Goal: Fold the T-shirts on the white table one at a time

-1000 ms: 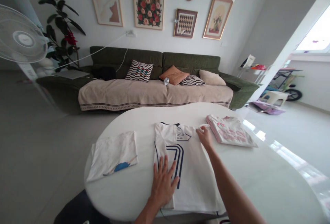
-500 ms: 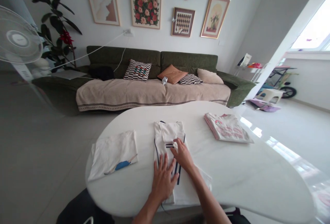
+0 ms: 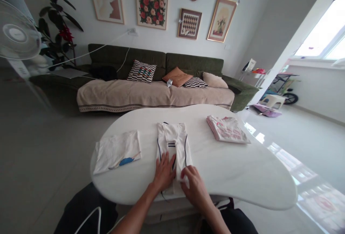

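A white shirt with dark blue stripes (image 3: 172, 140) lies folded into a narrow strip in the middle of the white table (image 3: 237, 176). My left hand (image 3: 164, 172) rests flat on its near left part, fingers spread. My right hand (image 3: 194, 184) sits on the strip's near right edge, fingers curled and pinching the cloth. To the left lies a folded white shirt with a blue print (image 3: 118, 151). At the right rests a folded white and pink shirt (image 3: 226, 129).
A green sofa (image 3: 151, 79) with a beige cover and several cushions stands behind the table. A white fan (image 3: 17, 36) and a tall plant (image 3: 56, 22) are at the far left. Framed pictures hang on the wall. A stool and a cart stand at the right.
My right hand carried the shirt's right side over to the middle, then slid down to the near edge. The shirt is narrower now. My left hand stayed pressed on it.
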`<state>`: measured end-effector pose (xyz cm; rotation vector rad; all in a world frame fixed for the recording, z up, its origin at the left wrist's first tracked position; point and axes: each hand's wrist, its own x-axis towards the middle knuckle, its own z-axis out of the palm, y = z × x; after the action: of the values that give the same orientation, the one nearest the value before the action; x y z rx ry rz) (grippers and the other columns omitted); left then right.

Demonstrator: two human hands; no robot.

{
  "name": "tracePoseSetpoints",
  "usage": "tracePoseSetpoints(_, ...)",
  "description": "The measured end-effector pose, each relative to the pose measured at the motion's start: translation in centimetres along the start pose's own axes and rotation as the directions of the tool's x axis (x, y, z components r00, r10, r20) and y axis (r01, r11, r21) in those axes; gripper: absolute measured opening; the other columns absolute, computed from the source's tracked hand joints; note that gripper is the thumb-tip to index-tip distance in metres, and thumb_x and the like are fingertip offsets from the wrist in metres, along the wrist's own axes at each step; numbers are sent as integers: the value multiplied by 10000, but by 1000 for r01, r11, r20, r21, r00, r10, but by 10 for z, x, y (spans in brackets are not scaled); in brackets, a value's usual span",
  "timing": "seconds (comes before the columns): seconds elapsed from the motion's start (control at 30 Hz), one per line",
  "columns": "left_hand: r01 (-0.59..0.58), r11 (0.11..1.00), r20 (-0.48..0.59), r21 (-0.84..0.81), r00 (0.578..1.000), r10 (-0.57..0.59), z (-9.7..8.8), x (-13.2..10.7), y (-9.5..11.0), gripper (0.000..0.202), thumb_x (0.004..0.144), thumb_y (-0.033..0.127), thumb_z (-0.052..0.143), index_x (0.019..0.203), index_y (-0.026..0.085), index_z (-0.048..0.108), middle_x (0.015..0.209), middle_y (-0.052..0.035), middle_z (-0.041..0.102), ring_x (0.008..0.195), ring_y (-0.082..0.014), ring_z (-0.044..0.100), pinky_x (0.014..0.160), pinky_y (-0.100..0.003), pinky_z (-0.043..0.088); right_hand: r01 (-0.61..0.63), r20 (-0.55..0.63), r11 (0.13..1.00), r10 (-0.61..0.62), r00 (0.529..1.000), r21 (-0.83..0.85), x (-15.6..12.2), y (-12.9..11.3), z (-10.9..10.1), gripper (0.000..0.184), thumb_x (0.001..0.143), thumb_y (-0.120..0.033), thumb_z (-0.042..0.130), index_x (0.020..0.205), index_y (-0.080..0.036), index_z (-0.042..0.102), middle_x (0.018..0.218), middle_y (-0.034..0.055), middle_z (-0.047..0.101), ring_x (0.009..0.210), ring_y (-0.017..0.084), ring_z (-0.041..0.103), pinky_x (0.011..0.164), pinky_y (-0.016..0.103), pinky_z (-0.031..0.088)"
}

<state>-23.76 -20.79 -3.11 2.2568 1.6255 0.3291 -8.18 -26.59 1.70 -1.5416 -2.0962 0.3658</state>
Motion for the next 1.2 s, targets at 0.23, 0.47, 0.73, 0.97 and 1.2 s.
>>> tracePoseSetpoints(0.23, -84, 994, 1, -70, 996, 84, -20, -29, -14, 461, 840, 294, 355, 1285, 185, 400, 1339, -83, 404, 1270, -212, 284, 1051, -437, 184, 5, 52, 993, -11, 999, 120, -4, 9, 5, 286, 807, -251, 416, 1068, -182, 512, 1162, 116, 531, 1070, 195, 501, 901, 330, 392)
tracePoseSetpoints(0.47, -313, 949, 77, 34, 948, 309, -4, -55, -13, 720, 748, 423, 570, 1350, 361, 180, 1442, -34, 188, 1314, -265, 149, 1023, -481, 228, 181, 441, 975, -108, 891, -128, -21, 41, 21, 816, 675, -245, 582, 1370, -309, 160, 1449, 43, 145, 1322, 247, 88, 1021, 493, 204)
tracePoseSetpoints(0.73, -333, 937, 77, 108, 942, 326, 1, -60, -21, 839, 732, 367, 611, 1364, 351, 61, 1456, -42, 121, 1319, -267, 116, 1034, -471, 195, 184, 372, 974, -124, 920, -132, -31, 45, 7, 554, 755, -195, 481, 1287, -304, 367, 1394, 47, 314, 1297, 239, 210, 990, 472, 297)
tracePoseSetpoints(0.97, -353, 931, 62, 93, 935, 348, 3, -60, -22, 808, 732, 394, 608, 1363, 353, 105, 1454, -37, 137, 1317, -264, 130, 1036, -466, 197, 284, 160, 937, -254, 954, -203, -34, 45, 26, 471, 777, -70, 378, 1233, -164, 449, 1230, 103, 521, 1212, 218, 386, 931, 361, 424)
tracePoseSetpoints(1.2, -351, 933, 61, 78, 936, 347, 0, -60, -22, 774, 735, 442, 588, 1356, 363, 132, 1450, -34, 162, 1313, -268, 145, 1028, -469, 210, 364, 98, 897, -350, 932, -251, -37, 51, 20, 487, 802, -58, 325, 1269, -157, 423, 1248, 117, 500, 1190, 214, 415, 905, 332, 455)
